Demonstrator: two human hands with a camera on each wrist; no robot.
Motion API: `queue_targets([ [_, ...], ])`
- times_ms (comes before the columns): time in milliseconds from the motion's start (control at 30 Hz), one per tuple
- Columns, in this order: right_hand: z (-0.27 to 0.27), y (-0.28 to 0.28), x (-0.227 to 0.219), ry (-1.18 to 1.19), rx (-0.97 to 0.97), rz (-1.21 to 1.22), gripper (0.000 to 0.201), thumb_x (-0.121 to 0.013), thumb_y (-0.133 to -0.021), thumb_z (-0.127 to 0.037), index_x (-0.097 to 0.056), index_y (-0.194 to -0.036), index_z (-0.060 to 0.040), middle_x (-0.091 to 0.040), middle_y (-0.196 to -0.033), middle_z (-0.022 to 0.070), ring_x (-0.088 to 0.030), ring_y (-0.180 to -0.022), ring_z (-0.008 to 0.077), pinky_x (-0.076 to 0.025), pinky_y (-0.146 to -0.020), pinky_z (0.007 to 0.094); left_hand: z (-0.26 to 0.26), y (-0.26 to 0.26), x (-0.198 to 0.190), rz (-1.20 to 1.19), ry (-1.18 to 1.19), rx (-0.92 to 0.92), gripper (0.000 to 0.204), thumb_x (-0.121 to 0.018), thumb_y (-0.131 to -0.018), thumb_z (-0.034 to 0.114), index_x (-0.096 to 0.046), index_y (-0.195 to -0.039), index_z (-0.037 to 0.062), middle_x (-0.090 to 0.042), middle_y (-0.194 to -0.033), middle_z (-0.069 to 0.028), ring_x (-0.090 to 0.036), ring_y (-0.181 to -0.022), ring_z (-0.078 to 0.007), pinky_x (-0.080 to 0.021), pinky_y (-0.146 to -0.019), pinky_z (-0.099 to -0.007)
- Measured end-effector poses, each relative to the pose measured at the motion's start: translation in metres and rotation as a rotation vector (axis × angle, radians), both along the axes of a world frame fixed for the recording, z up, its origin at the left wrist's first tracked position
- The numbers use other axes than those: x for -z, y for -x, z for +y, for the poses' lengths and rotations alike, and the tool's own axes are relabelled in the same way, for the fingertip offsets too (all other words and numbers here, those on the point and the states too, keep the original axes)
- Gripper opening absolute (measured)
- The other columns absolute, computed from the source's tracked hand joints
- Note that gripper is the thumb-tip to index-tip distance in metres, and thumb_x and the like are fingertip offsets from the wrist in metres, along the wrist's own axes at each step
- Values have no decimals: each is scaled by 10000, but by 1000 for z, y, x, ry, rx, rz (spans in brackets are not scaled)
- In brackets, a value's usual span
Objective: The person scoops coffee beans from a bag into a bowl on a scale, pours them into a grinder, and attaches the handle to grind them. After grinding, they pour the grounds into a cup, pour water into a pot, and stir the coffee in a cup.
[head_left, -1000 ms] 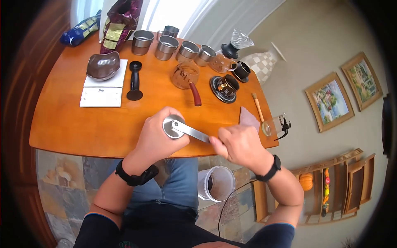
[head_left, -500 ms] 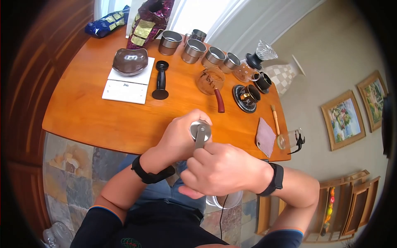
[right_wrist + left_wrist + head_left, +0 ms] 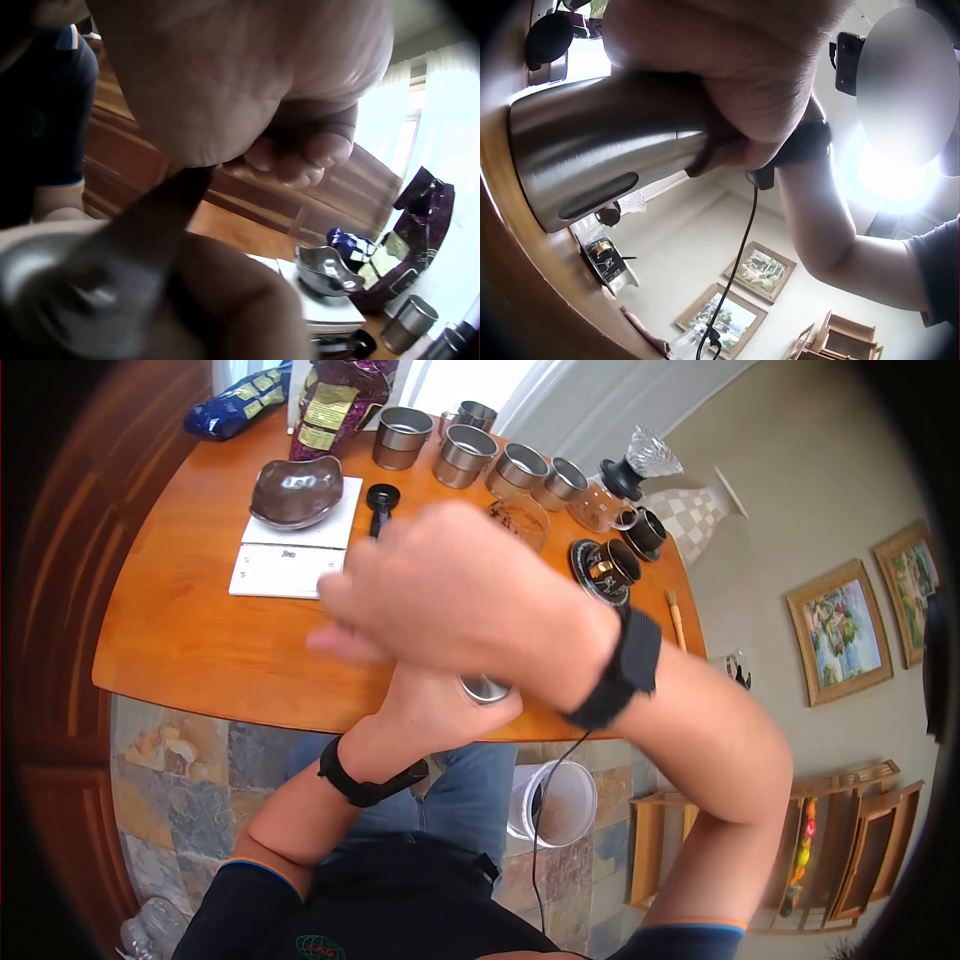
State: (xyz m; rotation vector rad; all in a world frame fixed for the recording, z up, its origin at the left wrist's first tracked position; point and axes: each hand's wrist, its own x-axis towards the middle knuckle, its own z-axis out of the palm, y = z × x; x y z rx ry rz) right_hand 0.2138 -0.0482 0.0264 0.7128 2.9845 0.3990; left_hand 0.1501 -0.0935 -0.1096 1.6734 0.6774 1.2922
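Observation:
My left hand (image 3: 430,705) holds a hand coffee grinder (image 3: 592,142), a brushed-steel cylinder with a dark oval slot in its side. In the head view just part of its round metal top shows beside the hand. The right hand (image 3: 440,595) passes over the grinder, fingers curled, blurred by motion. In the right wrist view the flat metal crank (image 3: 154,217) runs from the grinder's top up into this hand. The crank's end is hidden in the palm.
A brown bowl (image 3: 297,494) sits on a white scale (image 3: 285,570). Several metal cups, such as this cup (image 3: 466,457), line the far side near a coffee bag (image 3: 330,410). A black cup (image 3: 615,563) stands on a saucer to the right. Below the table is a white bucket (image 3: 575,810).
My right hand has swung the crank around, from the right, past the near side, to over the table's left. The left hand keeps its grip on the grinder. The head view has shifted slightly.

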Motion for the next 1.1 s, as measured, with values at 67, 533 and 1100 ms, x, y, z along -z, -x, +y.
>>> queue_targets([
  [67, 23, -12, 1, -87, 18, 100, 429, -563, -1003, -470, -651, -801, -103, -666, -717, 97, -688, -666, 285, -520, -577, 396, 3, -5, 4, 4, -91, -102, 343, -819, -738, 132, -630, -1013, 56, -700, -835, -92, -724, -790, -285, -566, -738, -367],
  [533, 4, -135, 19, -85, 587, 97, 433, -522, -1033, -371, -555, -723, -70, -594, -671, 126, -609, -638, 357, -458, -588, 465, -4, 3, -7, -23, 84, -65, 344, -798, -730, 159, -633, -1023, 89, -696, -841, -106, -704, -769, -317, -556, -697, -391],
  [1100, -103, -151, 24, -91, 193, 162, 326, -656, -781, -225, -420, -587, -113, -405, -567, 48, -461, -485, 239, -362, -465, 357, -3, -3, -9, -34, 43, -66, 347, -812, -721, 134, -651, -1028, 107, -722, -913, -96, -719, -851, -316, -570, -732, -382],
])
